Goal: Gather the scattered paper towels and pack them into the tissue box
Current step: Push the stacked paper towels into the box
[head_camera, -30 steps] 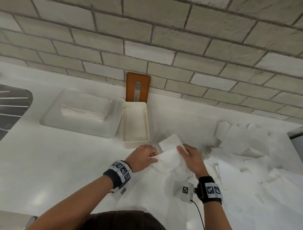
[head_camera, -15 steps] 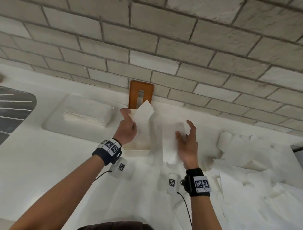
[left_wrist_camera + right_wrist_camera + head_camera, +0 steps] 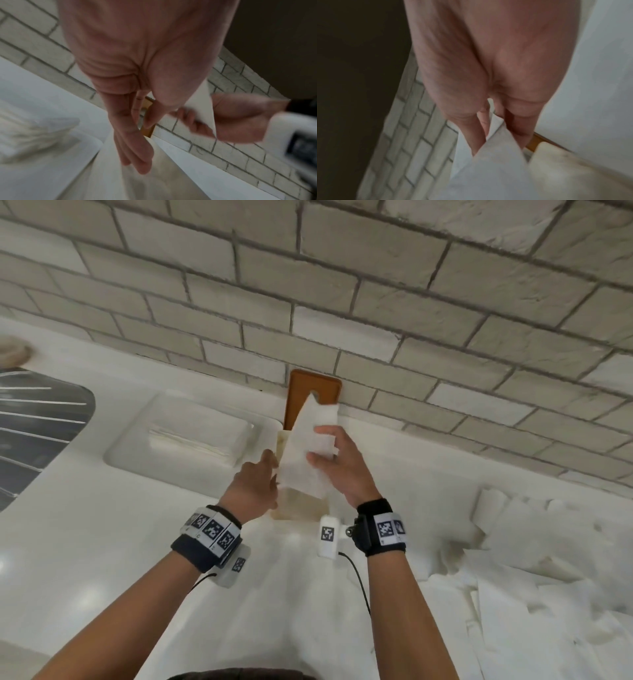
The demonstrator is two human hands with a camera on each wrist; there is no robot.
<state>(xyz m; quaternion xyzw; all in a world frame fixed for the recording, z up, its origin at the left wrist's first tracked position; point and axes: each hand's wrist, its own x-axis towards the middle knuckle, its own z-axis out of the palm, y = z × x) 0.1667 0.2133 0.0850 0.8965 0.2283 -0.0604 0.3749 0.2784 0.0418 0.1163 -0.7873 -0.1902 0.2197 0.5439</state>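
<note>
At frame centre, the right hand [image 3: 337,465] pinched a towel [image 3: 308,446] above the box [image 3: 297,508], the left hand [image 3: 251,491] flat-fingered at its edge; ideally, it should go in flat, corners squared, before the pile [image 3: 534,570] at right.

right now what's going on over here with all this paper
A person is packing loose paper towels into a tissue box on a white counter. The right hand pinches a paper towel above the open box, while the left hand reaches in beside it with straight fingers. The box's brown lid leans against the brick wall. Many more towels lie scattered to the right.
</note>
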